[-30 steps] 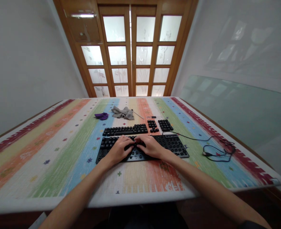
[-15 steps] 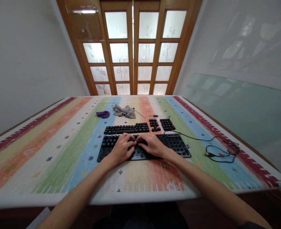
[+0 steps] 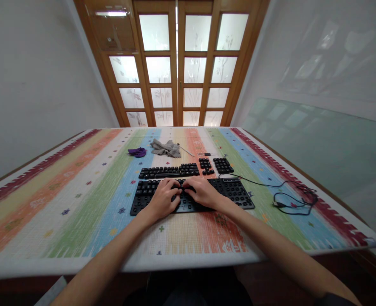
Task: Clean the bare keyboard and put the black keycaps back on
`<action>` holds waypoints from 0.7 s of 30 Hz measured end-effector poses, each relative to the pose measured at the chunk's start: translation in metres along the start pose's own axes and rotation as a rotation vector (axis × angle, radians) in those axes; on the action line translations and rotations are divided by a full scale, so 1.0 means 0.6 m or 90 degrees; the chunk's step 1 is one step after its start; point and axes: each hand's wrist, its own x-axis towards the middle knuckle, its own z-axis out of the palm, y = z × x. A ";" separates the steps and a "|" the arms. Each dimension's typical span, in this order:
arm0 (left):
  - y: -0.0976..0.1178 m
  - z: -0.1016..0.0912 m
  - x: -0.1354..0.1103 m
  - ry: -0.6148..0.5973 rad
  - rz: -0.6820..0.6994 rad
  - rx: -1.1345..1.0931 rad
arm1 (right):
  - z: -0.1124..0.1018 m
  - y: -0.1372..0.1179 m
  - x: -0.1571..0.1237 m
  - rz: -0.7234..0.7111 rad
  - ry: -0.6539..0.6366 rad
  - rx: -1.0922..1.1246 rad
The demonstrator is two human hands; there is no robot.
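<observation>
A black keyboard [image 3: 235, 195] lies near the front of the cloth-covered table. Keycaps cover its upper left part, while bare switches show on the right and along the front. Over its middle, my left hand [image 3: 164, 198] has its thumb and fingers bent together. My right hand [image 3: 203, 191] meets it from the other side, fingers curled in. Both sets of fingertips come together at a small dark spot on the board; what they hold is too small and hidden to make out. Loose black keycaps [image 3: 168, 171] stand in rows just behind the keyboard.
More keycaps form small groups [image 3: 223, 165] at the back right. Behind them lie a grey cloth [image 3: 165, 148], a purple cloth-like item [image 3: 137, 152], a thin rod [image 3: 186, 150] and a small wire-ended tool [image 3: 207, 154]. The keyboard's cable [image 3: 298, 206] coils on the right.
The view has shifted very slightly. Both hands stay at the same place on the keyboard, with only tiny finger movement.
</observation>
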 end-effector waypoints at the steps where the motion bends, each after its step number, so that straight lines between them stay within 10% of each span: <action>1: -0.001 0.000 -0.001 0.004 0.001 -0.003 | 0.001 0.000 0.001 -0.001 -0.001 -0.002; 21: 0.007 0.003 -0.007 0.029 0.067 0.007 | -0.005 -0.004 0.000 0.034 0.008 0.085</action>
